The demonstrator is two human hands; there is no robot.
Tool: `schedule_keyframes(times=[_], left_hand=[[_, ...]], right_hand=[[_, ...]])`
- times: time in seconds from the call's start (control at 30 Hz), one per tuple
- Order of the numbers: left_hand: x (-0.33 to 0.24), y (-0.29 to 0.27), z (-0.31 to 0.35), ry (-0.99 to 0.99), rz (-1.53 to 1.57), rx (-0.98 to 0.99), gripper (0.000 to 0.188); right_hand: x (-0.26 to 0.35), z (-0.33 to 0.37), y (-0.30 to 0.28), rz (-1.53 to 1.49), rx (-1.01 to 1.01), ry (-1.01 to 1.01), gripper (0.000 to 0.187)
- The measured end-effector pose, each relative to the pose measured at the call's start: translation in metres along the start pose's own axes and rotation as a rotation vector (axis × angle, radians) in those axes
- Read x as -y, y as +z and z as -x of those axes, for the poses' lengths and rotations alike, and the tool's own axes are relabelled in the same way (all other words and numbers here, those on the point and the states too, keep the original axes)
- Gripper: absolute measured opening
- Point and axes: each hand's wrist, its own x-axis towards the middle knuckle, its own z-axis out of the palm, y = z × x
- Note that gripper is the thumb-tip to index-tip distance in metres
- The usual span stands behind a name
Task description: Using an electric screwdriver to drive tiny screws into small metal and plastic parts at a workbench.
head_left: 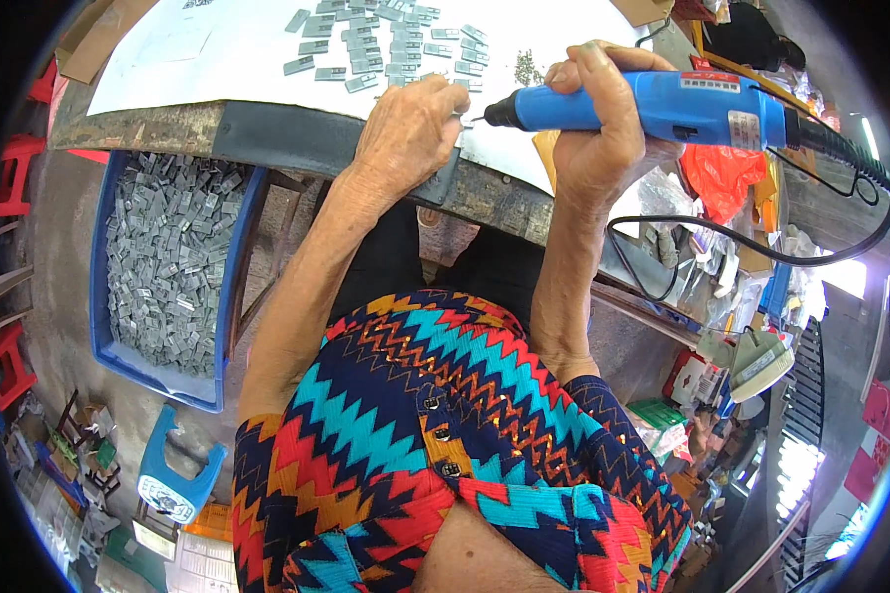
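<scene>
My right hand [603, 128] is wrapped round a blue electric screwdriver [653, 99] with a black nose and a black cable. The tool lies sideways, its bit pointing left toward my left hand [412, 128]. That left hand is closed at the table's front edge, fingertips pinched together near the bit; what they hold is mostly hidden. Just beyond it, many small grey metal pieces [361, 49] lie in loose rows on the white sheet [237, 59]. A small heap of tiny screws [527, 67] sits on the sheet, left of my right fingers.
Below the table's left side stands a blue crate [97, 287] filled with similar grey pieces. A blue stool [168, 465] and red stools [15, 178] are at the left. The screwdriver's black cord [761, 255] loops at the right, near a red plastic bag [722, 178] and clutter.
</scene>
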Motion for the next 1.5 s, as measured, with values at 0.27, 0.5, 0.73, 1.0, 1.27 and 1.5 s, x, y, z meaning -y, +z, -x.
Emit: schedule_keyframes(times=[0.27,0.5,0.73,1.0,1.27,1.5], left_hand=[[0.000,-0.001,-0.001,-0.045,-0.010,0.042,0.011],[-0.001,-0.001,-0.002,-0.073,-0.022,0.059,0.010],[-0.001,-0.001,-0.002,-0.068,-0.013,0.055,0.009],[0.000,-0.001,-0.002,-0.055,-0.025,0.048,0.009],[0.000,0.000,-0.003,-0.049,-0.021,0.046,0.009],[-0.001,-0.001,-0.004,-0.078,0.003,0.058,0.009]], right_hand=[[0.001,-0.001,0.008,0.002,-0.013,0.017,0.011],[-0.001,0.001,0.012,0.142,0.023,-0.086,0.011],[-0.003,0.000,0.012,0.055,0.051,-0.038,0.009],[-0.004,0.000,0.012,0.070,0.059,-0.016,0.007],[-0.007,0.002,0.009,0.088,0.080,-0.021,0.010],[-0.010,0.000,0.014,-0.035,0.204,-0.065,0.013]])
